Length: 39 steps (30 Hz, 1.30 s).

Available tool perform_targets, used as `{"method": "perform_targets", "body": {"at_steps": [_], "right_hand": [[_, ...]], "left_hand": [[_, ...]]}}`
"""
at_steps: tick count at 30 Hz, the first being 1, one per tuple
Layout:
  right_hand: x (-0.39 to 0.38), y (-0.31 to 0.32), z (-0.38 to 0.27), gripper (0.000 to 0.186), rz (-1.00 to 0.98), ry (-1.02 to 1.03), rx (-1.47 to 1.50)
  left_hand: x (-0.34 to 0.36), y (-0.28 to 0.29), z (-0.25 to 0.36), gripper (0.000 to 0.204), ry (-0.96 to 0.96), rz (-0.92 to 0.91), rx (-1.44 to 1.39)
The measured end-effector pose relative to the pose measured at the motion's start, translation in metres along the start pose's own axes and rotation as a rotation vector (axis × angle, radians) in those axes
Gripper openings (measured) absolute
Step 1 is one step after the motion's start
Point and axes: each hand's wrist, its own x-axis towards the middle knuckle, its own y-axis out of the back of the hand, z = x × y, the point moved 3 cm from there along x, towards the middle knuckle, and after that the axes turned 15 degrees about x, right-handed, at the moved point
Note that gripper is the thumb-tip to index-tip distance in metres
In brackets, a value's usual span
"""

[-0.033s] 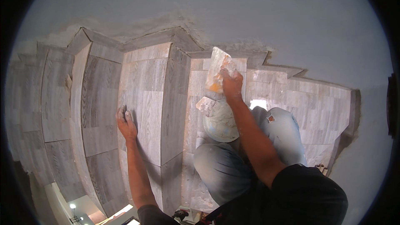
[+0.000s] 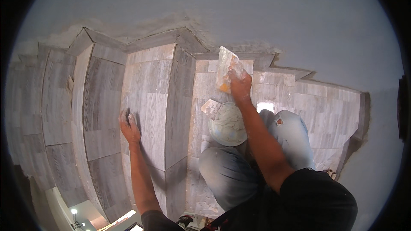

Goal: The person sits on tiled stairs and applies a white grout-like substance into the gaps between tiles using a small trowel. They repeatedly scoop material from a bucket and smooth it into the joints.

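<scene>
My right hand (image 2: 240, 86) grips a flat, wide-bladed putty scraper (image 2: 225, 70), smeared with whitish paste and an orange patch. The blade stands by the tiled skirting (image 2: 239, 55) at the foot of the wall; whether it touches is unclear. Below that hand, a round tub (image 2: 220, 139) holds pale grey paste (image 2: 228, 122). A second flat, paste-coated piece (image 2: 210, 108) lies at the tub's left rim. My left hand (image 2: 129, 129), dusted white, rests on a wood-look stair tread (image 2: 147, 102) with its fingers stretched out and nothing in them.
Wood-look tiled steps (image 2: 102, 102) rise in several levels on the left. A grey wall (image 2: 274, 13) runs along the far side, with rough edges above the skirting. My bent knees (image 2: 291, 137) flank the tub. Tiled surface (image 2: 325, 111) continues at right.
My right hand has shifted slightly to the right with the scraper, whose blade is now turned a little differently. My left hand and the tub stay where they were.
</scene>
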Motion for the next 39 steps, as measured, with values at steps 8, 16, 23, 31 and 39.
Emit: {"method": "perform_targets", "body": {"at_steps": [8,16,23,31,39], "right_hand": [[0.01,0.009,-0.03,0.029,-0.195,0.374,-0.42],[0.018,0.007,-0.046,0.025,-0.336,0.396,-0.754],[0.043,-0.006,-0.045,0.022,-0.548,0.571,-1.111],[0.048,-0.017,-0.047,0.028,-0.673,0.564,-1.321],[0.06,-0.01,-0.052,0.025,-0.775,0.664,-1.358]], "left_hand": [[0.001,-0.001,0.001,0.036,-0.027,0.005,0.05],[0.0,0.002,-0.002,0.038,-0.043,0.019,0.027],[0.001,0.004,0.004,0.039,-0.043,0.018,0.036],[-0.001,0.006,-0.007,0.041,-0.036,0.046,0.02],[0.001,0.003,-0.005,0.039,0.01,0.039,0.046]]}}
